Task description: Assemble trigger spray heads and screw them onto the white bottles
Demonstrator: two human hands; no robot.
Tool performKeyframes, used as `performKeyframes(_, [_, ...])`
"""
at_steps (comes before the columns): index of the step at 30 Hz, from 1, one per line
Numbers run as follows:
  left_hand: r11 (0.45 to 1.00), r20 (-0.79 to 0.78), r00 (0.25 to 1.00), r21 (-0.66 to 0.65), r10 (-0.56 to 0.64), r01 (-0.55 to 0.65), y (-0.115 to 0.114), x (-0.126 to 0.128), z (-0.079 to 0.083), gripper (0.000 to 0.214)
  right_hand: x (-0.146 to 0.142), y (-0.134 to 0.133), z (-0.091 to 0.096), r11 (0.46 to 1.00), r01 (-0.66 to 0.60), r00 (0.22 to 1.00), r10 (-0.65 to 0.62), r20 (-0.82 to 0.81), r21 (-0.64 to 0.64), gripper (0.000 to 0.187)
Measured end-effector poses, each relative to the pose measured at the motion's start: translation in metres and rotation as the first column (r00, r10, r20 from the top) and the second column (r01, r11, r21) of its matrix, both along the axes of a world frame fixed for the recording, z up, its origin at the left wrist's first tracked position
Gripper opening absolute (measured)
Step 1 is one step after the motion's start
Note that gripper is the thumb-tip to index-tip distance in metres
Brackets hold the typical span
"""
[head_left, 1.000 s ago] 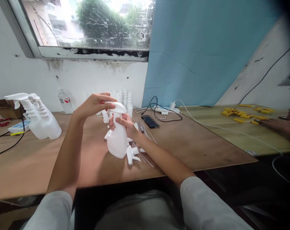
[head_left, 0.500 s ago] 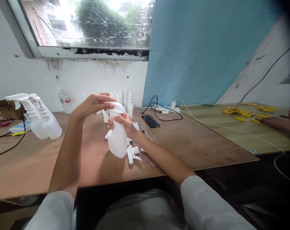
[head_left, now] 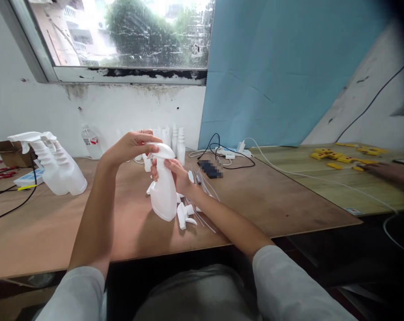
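Spray bottle [head_left: 163, 198]: centre stage, leaning slightly between both hands above the near part of the brown table [head_left: 271, 200]; whether its base touches down, no telling from this angle.
Spray head [head_left: 165, 151]: perched at the top of the neck, rounded back to the right.
Left hand [head_left: 136, 145]: thumb and fingers pinching the head from above and the left.
Right hand [head_left: 180, 176]: wrapped round the neck just below, a snug grasp by the look of it.
Good handling here: I'd want the right hand as the anchor, steady without denting the walls; the left should hold the head square to the neck, because a skewed one could seat badly.
Neck joint: lost behind fingers, so how far the head is seated is anyone's guess; trigger and any tube inside can't be made out either.
Loose trigger head [head_left: 183, 216]: just right of the bottle, thin tubes [head_left: 206, 225] beside it, partly covered by the right forearm.
Back row of white bottles [head_left: 181, 147]: half blocked by the hands, no sure count.
Co-worker's hand [head_left: 389, 171]: far right, dim and blurred.
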State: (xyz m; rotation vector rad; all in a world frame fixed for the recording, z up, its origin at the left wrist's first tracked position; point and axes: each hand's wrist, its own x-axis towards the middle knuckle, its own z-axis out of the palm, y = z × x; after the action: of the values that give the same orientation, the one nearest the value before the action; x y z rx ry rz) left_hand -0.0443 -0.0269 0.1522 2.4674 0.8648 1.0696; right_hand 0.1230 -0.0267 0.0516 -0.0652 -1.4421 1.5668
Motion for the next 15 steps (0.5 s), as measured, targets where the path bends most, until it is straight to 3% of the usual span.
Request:
performKeyframes(10, [0.999, 0.025, 0.999, -0.025, -0.045, 0.045, 0.0052, 0.0027, -0.0020, 0.023, -0.0028, 0.0001, 0.0023, 0.999, 0.032, 0.999, -0.032, 0.004, 0.024, 0.032])
performKeyframes(15, [1.000, 0.008, 1.000, -0.030, -0.010, 0.010, 0.0013, 0.0029, -0.0008, 0.024, -0.0021, -0.0045, 0.0078, 0.998, 0.047, 0.999, -0.048, 0.013, 0.039, 0.032])
